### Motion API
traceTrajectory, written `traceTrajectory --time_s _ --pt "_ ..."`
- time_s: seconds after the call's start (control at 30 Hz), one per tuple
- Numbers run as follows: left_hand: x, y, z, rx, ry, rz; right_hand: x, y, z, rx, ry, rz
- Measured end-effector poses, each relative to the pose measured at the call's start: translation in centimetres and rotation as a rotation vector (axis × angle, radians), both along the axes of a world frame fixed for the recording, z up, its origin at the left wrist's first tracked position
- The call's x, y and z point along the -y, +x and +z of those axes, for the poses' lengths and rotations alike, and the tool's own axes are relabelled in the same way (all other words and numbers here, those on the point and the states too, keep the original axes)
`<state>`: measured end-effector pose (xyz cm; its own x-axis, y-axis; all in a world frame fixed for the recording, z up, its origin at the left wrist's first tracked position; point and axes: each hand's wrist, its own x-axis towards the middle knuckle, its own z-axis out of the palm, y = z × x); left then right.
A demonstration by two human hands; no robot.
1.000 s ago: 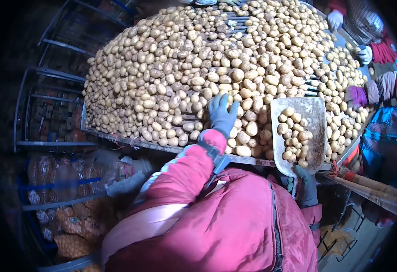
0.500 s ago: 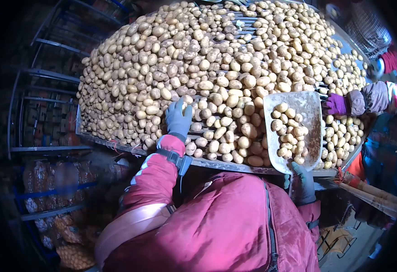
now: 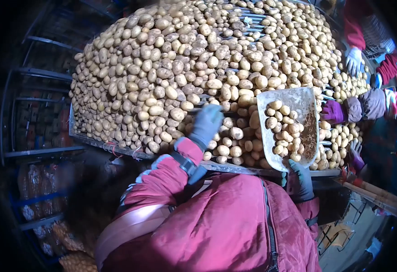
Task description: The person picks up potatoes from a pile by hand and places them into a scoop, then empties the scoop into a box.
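Note:
A broad pile of potatoes (image 3: 162, 68) covers the sorting table. My left hand (image 3: 206, 123), in a grey glove, is over the potatoes near the front edge; its fingers are smeared by motion, so their grip cannot be made out. My right hand (image 3: 301, 179), in a grey-green glove, is closed round the handle of a worn white scoop (image 3: 306, 102). The scoop lies on the pile with its wide mouth pointing away from me and holds several potatoes (image 3: 282, 129).
At the right, co-workers' hands reach in: a purple glove (image 3: 333, 111), a white glove (image 3: 354, 61) and another purple glove (image 3: 357, 156). The table's metal rim (image 3: 235, 167) runs before me. Metal racks (image 3: 44, 154) stand at the left, with bagged potatoes (image 3: 78, 262) below.
My left hand has moved right across the pile, closer to the scoop. The scoop has shifted slightly left. A white-gloved hand and a second purple-gloved hand have come into view at the right.

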<state>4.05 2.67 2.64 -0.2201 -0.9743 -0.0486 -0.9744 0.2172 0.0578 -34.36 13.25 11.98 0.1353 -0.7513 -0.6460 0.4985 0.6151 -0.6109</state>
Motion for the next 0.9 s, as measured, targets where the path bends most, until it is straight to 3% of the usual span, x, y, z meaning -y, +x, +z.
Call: traceTrajectory --time_s 0.13,0.2,0.27,0.33,0.43,0.5,0.73,0.83,0.9 --pt "2.8 6.1 -2.5 -0.309 0.110 0.164 -1.2 0.1 -0.6 -0.036 0.139 -0.075" --pt "3.6 6.0 -2.9 -0.315 0.039 0.099 -1.9 -0.6 -1.6 0.115 0.070 -0.060" --pt "4.1 5.2 -2.2 -0.322 -0.027 0.040 -2.1 -0.9 -1.8 0.090 0.080 -0.050" --pt "5.0 4.4 -1.5 -0.322 0.123 0.018 -2.1 -0.2 -1.2 0.071 0.098 -0.029" --pt "6.1 4.3 -3.2 -0.248 0.110 0.002 -1.6 1.9 1.0 -0.023 0.046 -0.090" --pt "6.8 4.5 -2.4 -0.196 0.137 0.010 -1.9 2.2 0.0 -0.017 -0.168 -0.141" --pt "8.0 4.7 -4.9 -0.161 0.134 0.020 -3.5 1.0 -1.1 0.072 -0.083 -0.119" --pt "7.2 4.0 -0.2 -0.085 0.174 0.000 -3.0 1.6 -1.5 0.048 -0.122 -0.107" --pt "6.9 4.3 0.2 -0.043 0.243 -0.014 -2.7 1.3 -1.7 0.077 -0.089 -0.082"
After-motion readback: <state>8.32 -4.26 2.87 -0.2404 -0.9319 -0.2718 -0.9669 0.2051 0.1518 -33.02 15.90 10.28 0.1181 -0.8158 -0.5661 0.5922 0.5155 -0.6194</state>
